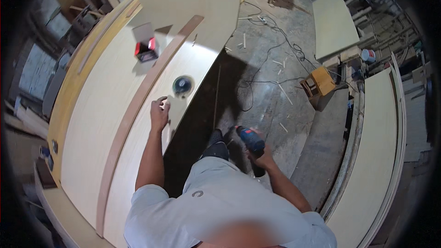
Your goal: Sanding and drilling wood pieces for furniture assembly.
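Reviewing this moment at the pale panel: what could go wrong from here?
The dark round item sits near the edge of the pale panel, close to the left hand; a nudge might send it to the floor. Loose cables and wood scraps on the floor could trip someone, perhaps with the blue power drill in the right hand.

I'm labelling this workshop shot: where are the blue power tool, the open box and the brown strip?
Blue power tool [251,139]: head view, on its body.
Open box [148,56]: head view, near side.
Brown strip [132,110]: head view, upper face around mid-length.
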Demonstrator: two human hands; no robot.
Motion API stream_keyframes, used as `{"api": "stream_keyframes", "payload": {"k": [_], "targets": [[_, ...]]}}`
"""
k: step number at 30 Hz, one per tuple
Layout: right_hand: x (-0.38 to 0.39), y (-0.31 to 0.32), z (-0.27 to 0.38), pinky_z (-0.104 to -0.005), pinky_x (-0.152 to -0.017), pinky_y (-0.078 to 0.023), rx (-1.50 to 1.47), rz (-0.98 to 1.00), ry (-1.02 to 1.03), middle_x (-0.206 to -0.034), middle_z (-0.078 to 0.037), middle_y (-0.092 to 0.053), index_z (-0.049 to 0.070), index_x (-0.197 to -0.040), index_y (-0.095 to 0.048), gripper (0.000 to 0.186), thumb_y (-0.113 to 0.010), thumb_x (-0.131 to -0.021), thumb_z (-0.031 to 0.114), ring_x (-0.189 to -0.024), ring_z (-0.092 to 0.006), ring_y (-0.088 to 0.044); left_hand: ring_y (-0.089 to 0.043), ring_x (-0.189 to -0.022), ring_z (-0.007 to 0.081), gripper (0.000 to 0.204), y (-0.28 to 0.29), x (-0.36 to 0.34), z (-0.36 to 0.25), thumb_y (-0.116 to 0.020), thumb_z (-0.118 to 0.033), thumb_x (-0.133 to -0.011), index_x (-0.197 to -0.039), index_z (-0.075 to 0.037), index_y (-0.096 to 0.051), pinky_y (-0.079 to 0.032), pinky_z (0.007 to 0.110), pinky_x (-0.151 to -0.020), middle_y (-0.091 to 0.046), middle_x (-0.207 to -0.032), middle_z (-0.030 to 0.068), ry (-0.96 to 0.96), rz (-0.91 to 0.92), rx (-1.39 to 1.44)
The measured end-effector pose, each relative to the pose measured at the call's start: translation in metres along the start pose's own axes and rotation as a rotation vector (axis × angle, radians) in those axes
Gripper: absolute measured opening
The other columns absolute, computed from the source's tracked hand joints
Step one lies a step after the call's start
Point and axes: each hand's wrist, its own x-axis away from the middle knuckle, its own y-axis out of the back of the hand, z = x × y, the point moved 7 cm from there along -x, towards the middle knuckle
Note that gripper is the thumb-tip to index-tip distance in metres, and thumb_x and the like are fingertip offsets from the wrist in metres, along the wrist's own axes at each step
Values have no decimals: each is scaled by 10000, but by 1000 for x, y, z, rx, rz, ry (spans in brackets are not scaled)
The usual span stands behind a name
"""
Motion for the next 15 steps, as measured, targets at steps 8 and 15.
{"api": "stream_keyframes", "payload": {"k": [8, 15], "targets": [[-97, 177, -112, -312, -555, -544, -229, -484, -592, -815, -62, -658, 29, -951, -649, 184, -703, -794, 109, -643, -177, -650, -605, -959, 425, 347, -103, -111, -49, -511, -318, -958, -1186, -58, -537, -497, 504, -819, -558, -1099, 210, 52, 231, -379], [-208, 292, -254, -326, -552, -529, -346, -623, -811, -790, -48, -624, 41, -954, -647, 209, -665, -751, 82, -653, -168, -618, -630, -928, 422, 254, -226, -194, -214, -518, -249, -953, -1038, -24, -601, -504, 474, -784, -651, -976, 226, 33, 336, -61]]}}
